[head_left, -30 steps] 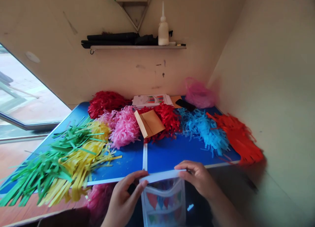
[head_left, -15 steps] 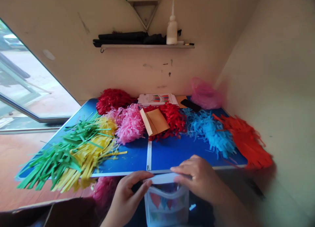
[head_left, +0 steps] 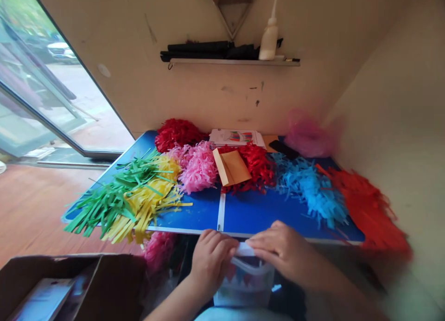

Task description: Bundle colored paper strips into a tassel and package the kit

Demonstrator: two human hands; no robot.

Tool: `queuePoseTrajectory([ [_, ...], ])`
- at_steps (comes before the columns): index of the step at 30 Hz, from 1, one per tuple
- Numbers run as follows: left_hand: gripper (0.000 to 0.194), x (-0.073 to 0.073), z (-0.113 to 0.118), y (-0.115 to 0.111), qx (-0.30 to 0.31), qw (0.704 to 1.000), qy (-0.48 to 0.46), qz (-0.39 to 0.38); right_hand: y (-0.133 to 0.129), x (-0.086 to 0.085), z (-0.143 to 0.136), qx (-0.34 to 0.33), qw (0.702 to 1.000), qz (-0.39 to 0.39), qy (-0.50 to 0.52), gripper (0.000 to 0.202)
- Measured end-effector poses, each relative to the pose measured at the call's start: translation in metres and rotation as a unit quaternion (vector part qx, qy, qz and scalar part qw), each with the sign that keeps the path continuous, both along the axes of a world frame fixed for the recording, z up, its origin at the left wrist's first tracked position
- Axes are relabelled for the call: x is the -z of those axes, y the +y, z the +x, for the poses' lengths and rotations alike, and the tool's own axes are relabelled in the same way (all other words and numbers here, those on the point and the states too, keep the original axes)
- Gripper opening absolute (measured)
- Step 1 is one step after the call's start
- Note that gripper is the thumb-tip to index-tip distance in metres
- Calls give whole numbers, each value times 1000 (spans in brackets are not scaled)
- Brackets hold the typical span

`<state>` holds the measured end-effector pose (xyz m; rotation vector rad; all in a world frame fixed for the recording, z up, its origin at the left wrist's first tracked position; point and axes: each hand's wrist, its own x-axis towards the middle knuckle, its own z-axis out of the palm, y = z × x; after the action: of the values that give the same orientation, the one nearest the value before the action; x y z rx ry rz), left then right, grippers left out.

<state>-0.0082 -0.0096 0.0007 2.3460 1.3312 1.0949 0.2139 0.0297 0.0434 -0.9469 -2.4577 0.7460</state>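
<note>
At the near table edge, my left hand point(head_left: 212, 261) and my right hand point(head_left: 278, 247) are closed over the top of a clear plastic box point(head_left: 243, 288). Between them shows a narrow white strip point(head_left: 245, 249) at its top, pinched from both sides. Through the front wall I make out small coloured pennant shapes, blurred. My left hand covers the box's upper left corner. Beyond the hands, a tan paper envelope point(head_left: 238, 167) with its flap up lies on red paper fringe point(head_left: 259, 168).
The blue table point(head_left: 201, 214) carries green point(head_left: 107, 195), yellow point(head_left: 149, 200), pink point(head_left: 200, 168), light blue point(head_left: 309, 184) and orange-red fringe point(head_left: 371, 205), the last hanging over the edge. A dark phone point(head_left: 283, 149) lies behind. An open cardboard box point(head_left: 114, 284) stands lower left.
My left hand has turned over, from pinching the strip's left end to closing over the top, nearer my right hand. The view has swung left, showing more of the cardboard box.
</note>
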Motion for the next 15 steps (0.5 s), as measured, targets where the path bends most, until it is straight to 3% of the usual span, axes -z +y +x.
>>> queuePoseTrajectory([
  [2,21,-4,6,4,-16,994,93,60,3,1,0,16,999,-26,28,15],
  [4,32,-14,17,7,-36,980,182,73,6,2,-1,40,999,-14,34,11],
  [7,47,-32,40,10,-12,950,312,20,5,2,2,53,998,-2,38,14],
  [10,42,-37,50,13,9,920,390,-34,-5,12,15,110,985,-42,124,15],
  [15,43,-25,35,23,-15,909,416,15,-35,54,19,230,923,-160,265,68],
])
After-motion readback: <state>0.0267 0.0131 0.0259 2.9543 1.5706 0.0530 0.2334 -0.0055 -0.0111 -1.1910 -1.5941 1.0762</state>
